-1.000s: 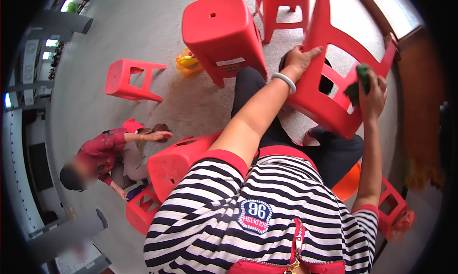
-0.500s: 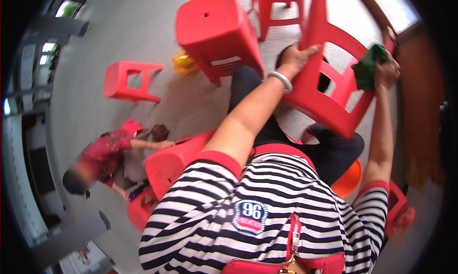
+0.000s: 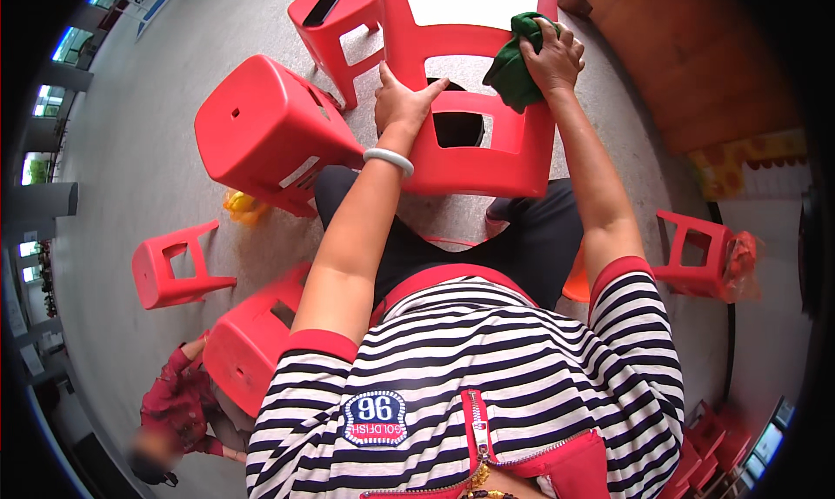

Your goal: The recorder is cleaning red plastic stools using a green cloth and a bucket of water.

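A red plastic stool (image 3: 474,173) is tipped in front of me, its legs pointing away and its underside end near my knees. My left hand (image 3: 404,109) grips the stool's left leg, thumb spread over the inner edge. A pale bangle (image 3: 389,159) circles that wrist. Bunched in my right hand (image 3: 553,60) is a dark green cloth (image 3: 515,71), held against the stool's right leg. Part of the cloth hangs down beside the leg opening. Behind the stool's lower opening shows something black (image 3: 458,129).
Nearby on the left stand red stools (image 3: 248,121), one farther off bearing a dark phone (image 3: 322,10). A yellow bag (image 3: 243,207) lies on the floor. A co-worker (image 3: 178,408) bends by another stool (image 3: 246,351). Right: an orange container (image 3: 577,280) and a stool (image 3: 696,260) with an orange-red bundle.
My view has swung to the right, so the stool and both hands sit farther left in it. The held stool looks straighter. Both hands keep their hold on the stool and cloth.
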A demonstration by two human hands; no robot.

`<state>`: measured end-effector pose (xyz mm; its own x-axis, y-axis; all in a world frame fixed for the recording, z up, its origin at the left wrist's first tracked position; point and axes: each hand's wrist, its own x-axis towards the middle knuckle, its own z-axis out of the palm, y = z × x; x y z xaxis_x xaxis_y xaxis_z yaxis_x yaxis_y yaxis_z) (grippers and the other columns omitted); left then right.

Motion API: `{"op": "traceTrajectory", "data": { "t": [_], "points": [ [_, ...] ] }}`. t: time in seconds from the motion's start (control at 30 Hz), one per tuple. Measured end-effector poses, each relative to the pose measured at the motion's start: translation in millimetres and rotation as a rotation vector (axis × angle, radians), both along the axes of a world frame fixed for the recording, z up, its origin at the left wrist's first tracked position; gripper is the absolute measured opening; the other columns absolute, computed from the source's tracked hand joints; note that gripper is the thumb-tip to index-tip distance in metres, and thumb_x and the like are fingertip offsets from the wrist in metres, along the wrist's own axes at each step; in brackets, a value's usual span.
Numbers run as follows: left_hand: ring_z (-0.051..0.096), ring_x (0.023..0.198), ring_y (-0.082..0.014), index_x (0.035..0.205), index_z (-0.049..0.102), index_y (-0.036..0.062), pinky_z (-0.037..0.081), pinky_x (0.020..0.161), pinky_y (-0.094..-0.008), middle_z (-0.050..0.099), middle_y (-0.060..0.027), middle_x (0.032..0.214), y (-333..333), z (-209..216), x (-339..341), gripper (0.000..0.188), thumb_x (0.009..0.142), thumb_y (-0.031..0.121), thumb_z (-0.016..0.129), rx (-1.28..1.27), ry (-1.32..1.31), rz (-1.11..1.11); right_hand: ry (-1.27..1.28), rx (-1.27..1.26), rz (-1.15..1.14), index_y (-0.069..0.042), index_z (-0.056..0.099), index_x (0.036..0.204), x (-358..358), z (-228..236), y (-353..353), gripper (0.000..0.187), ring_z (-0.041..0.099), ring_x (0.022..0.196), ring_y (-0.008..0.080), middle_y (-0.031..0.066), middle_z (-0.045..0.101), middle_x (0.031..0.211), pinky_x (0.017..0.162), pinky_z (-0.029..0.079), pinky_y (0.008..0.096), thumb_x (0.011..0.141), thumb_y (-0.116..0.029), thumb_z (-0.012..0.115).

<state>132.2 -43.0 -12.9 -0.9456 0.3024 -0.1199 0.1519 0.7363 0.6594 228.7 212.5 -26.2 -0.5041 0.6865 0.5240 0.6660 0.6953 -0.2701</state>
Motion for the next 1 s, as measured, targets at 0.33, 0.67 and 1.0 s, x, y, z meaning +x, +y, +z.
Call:
{"op": "traceTrajectory", "data": {
  "t": [0.33, 0.67, 1.0],
  "points": [
    [0.062, 0.117, -0.0419, 0.156, 0.024, 0.0136, 0.052, 0.099, -0.0479, 0.057, -0.0274, 0.132, 1.8, -7.8, -7.0, 0.110, 0.069, 0.050, 0.080, 0.037, 0.025, 0.067, 0.265, -0.081, 0.277, -0.014, 0.056, 0.129, 110.6, -26.7, -85.0, 0.051, 0.045, 0.128, 0.0349, 0.0156, 0.050, 0.130, 0.110, 0.032, 0.0480, 0.081, -0.023, 0.071],
    [0.062, 0.115, -0.0441, 0.153, 0.030, 0.0027, 0.051, 0.097, -0.0478, 0.060, -0.0288, 0.130, -12.2, -22.5, -26.4, 0.103, 0.069, 0.041, 0.076, 0.108, 0.142, -0.084, 0.307, -0.199, 0.166, -0.009, 0.047, 0.137, 115.4, -32.5, -123.1, 0.062, 0.039, 0.130, 0.0396, 0.0212, 0.045, 0.134, 0.111, 0.028, 0.0503, 0.086, -0.035, 0.073],
    [0.058, 0.123, -0.0392, 0.154, 0.028, 0.0018, 0.048, 0.102, -0.0421, 0.054, -0.0284, 0.137, -12.7, -17.5, -21.5, 0.103, 0.069, 0.035, 0.074, 0.100, 0.098, -0.081, 0.075, -0.144, 0.018, -0.026, 0.054, 0.129, -31.4, 11.1, 27.9, 0.057, 0.044, 0.124, 0.0416, 0.0157, 0.047, 0.133, 0.099, 0.045, 0.0554, 0.081, -0.050, 0.072]
  ]
}}
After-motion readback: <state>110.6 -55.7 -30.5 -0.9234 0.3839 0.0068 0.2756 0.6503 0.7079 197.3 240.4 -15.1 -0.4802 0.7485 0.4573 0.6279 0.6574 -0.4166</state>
